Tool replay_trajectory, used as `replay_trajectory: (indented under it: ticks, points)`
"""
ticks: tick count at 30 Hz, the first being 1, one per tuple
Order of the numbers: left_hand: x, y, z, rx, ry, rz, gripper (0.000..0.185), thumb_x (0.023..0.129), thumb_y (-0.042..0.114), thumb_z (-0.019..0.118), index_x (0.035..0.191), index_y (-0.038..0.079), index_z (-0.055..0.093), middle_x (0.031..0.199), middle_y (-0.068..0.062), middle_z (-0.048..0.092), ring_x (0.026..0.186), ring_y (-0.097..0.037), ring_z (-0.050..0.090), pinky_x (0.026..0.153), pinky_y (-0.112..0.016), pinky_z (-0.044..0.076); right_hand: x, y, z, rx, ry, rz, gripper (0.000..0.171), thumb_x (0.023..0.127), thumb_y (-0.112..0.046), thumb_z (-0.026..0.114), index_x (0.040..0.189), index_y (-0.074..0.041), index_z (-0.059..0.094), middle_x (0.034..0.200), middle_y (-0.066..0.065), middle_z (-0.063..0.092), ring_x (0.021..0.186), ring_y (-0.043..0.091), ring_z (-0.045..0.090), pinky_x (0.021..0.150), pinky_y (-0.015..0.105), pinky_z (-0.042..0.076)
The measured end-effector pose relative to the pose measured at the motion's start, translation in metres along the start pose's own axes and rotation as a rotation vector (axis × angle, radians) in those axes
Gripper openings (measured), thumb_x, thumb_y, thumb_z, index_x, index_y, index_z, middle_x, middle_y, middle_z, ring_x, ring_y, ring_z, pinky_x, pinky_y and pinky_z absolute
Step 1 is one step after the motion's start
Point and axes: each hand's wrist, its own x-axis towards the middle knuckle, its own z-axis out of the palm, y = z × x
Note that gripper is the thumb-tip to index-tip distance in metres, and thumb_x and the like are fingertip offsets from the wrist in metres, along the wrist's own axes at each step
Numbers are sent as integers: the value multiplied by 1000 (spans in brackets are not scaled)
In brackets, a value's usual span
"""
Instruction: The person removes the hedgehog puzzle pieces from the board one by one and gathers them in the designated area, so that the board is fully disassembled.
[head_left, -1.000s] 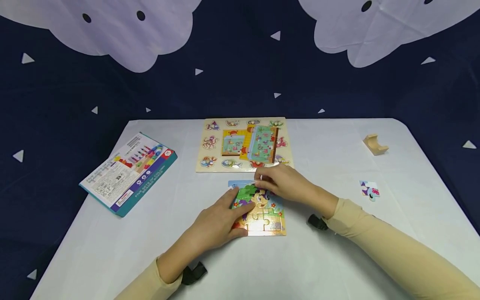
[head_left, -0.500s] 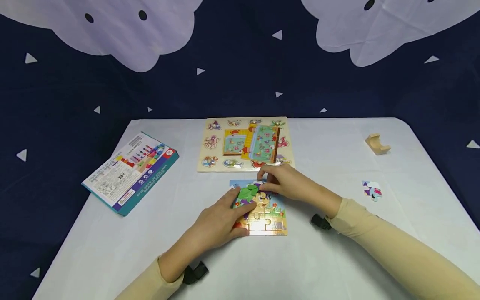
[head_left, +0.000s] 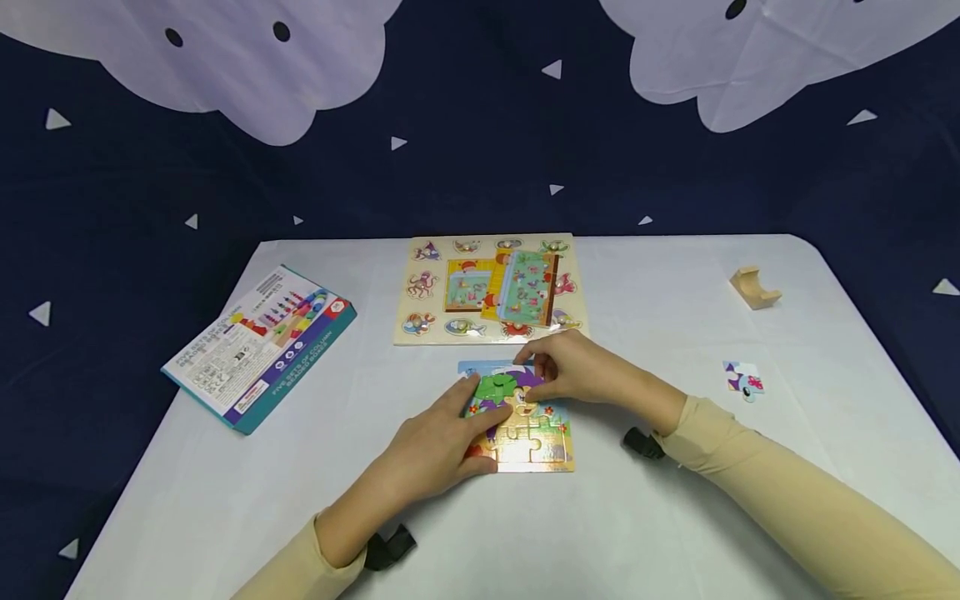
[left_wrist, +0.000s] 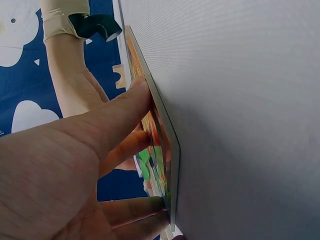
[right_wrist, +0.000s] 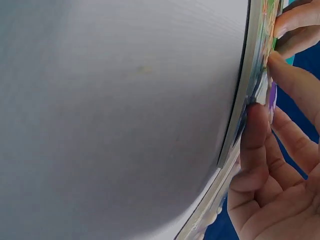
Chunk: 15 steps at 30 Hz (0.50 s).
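Observation:
A small cartoon jigsaw puzzle (head_left: 551,450) lies flat on the white table, with a green-hatted, purple-haired figure on it. My left hand (head_left: 431,446) rests on its left side, fingers spread; in the left wrist view the thumb (left_wrist: 127,102) lies along the board's edge. My right hand (head_left: 581,367) is over the puzzle's top right, pinching a puzzle piece (right_wrist: 272,97) with purple and white on it between thumb and fingers. That piece stands slightly raised from the board in the right wrist view. Fingers hide part of the picture.
A loose puzzle piece (head_left: 743,381) lies to the right, with a wooden C-shaped block (head_left: 754,288) beyond it. Behind the puzzle is a sea-animal peg board (head_left: 405,312) bearing smaller picture boards (head_left: 528,287). A teal-edged box (head_left: 258,346) lies at left.
My right thumb has moved down toward the figure's face, and more purple hair shows beside the green hat. The left hand stays in place on the puzzle.

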Motion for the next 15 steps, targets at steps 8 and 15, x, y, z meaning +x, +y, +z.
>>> replay_trajectory:
  ticks: [8,15]
  points:
    - [-1,0,0,0,8,5,71,86,56,71,150,37,47,163,-19,29,149,-36,35,83,-57,58,-2,-3,0,-89,-9,-7,41,78,-28,85,115,-15,75,75,-8,63,66,4,54,62,22,48]
    - [-1,0,-1,-1,2,-3,70,86,56,71,149,37,47,163,-19,30,149,-36,35,83,-57,58,-2,-3,1,-90,-3,8,41,77,-29,86,113,-13,73,73,-8,64,65,3,55,62,22,48]
